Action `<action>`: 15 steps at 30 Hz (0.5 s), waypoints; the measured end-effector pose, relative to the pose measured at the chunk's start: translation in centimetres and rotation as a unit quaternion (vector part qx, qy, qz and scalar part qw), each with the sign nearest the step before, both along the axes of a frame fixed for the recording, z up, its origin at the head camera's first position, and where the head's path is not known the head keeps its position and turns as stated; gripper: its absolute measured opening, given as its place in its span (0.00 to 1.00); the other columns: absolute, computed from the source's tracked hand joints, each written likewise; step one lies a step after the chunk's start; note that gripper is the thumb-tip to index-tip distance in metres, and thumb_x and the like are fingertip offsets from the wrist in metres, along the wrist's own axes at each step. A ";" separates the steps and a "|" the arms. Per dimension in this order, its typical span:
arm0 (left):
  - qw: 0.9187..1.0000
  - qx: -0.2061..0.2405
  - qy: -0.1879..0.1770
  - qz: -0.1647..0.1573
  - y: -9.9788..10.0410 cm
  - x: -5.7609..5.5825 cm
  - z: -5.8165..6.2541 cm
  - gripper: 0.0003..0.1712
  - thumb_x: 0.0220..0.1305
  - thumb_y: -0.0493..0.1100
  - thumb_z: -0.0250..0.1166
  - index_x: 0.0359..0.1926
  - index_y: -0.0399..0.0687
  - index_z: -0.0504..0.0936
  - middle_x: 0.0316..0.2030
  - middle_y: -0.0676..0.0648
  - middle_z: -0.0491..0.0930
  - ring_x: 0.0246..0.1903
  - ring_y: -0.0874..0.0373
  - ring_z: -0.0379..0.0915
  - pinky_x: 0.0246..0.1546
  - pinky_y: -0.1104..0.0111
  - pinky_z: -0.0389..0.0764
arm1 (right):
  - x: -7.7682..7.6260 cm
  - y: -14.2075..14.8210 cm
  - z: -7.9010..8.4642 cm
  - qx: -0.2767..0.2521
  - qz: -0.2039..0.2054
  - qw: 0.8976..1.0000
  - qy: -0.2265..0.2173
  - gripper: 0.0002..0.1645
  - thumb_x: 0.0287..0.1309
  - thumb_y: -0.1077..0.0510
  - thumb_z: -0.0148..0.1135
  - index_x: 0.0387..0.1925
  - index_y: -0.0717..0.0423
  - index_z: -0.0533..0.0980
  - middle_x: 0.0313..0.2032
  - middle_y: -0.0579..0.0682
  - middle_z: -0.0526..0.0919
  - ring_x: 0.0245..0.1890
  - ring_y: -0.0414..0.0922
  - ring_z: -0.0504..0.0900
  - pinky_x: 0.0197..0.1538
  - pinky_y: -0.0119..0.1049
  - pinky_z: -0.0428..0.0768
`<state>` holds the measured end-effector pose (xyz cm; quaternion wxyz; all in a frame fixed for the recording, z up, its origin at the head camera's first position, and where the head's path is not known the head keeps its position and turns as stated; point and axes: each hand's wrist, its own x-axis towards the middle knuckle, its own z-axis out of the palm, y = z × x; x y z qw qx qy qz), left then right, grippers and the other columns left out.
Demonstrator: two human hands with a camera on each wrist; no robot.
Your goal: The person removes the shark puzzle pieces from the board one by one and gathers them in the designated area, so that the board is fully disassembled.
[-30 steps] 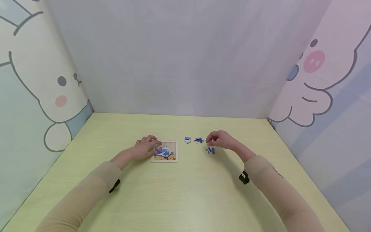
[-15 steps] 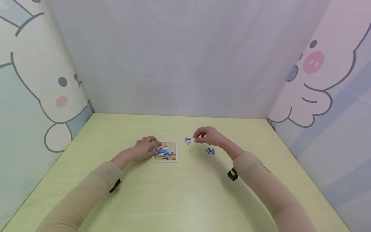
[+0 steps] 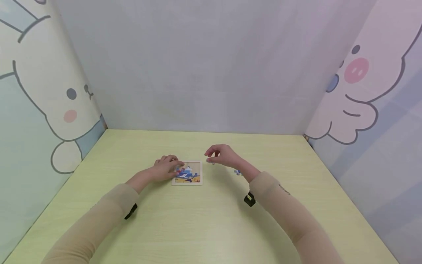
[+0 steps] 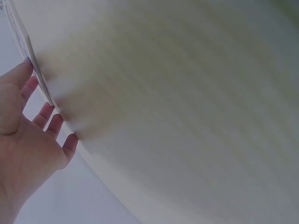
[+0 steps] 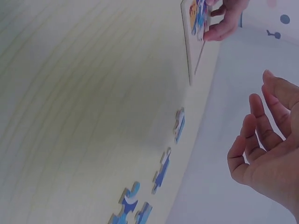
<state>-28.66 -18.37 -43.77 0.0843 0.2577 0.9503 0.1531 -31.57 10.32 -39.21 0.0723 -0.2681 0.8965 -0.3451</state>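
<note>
A square puzzle board (image 3: 194,184) with a pale wooden rim and a partly filled blue sea picture lies flat on the table. My left hand (image 3: 163,168) rests at its left side; the thumb and a finger overlap the picture. In the left wrist view, the fingertips touch the board's edge and the tabletop. My right hand (image 3: 225,156) hovers right of the board with loosely bent fingers and nothing between them. Below it, in the right wrist view, lie several loose pieces, among them a white-and-blue jigsaw piece (image 5: 180,125) and a dark blue jigsaw piece (image 5: 161,172).
Another blue jigsaw piece (image 3: 237,172) shows partly behind the right forearm. The pale yellow table (image 3: 184,227) runs back to a plain grey curtain (image 3: 204,73). Cartoon-printed cloths stand at the left and right sides.
My right hand has moved left along the row of loose pieces, from the rightmost ones to over the piece nearest the board. The left hand has stayed on the board.
</note>
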 end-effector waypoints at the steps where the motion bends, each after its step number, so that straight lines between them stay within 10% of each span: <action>1: 1.000 0.000 0.000 0.000 0.0 0.0 0.0 0.25 0.67 0.50 0.58 0.64 0.57 0.70 0.63 0.41 0.62 0.62 0.39 0.54 0.58 0.39 0.57 | -0.1 -0.3 -0.2 0.001 0.002 1.000 0.002 0.15 0.54 0.55 0.68 0.43 0.55 0.81 0.37 0.45 0.82 0.32 0.42 0.74 0.32 0.30 0.74; 15: 1.000 -0.004 -0.001 0.000 0.0 -0.1 0.0 0.25 0.66 0.51 0.59 0.63 0.58 0.70 0.62 0.42 0.63 0.60 0.40 0.56 0.57 0.40 0.58 | -0.7 -3.9 -3.0 0.039 0.015 0.999 -0.013 0.14 0.54 0.53 0.68 0.44 0.48 0.81 0.40 0.43 0.81 0.38 0.42 0.73 0.40 0.31 0.73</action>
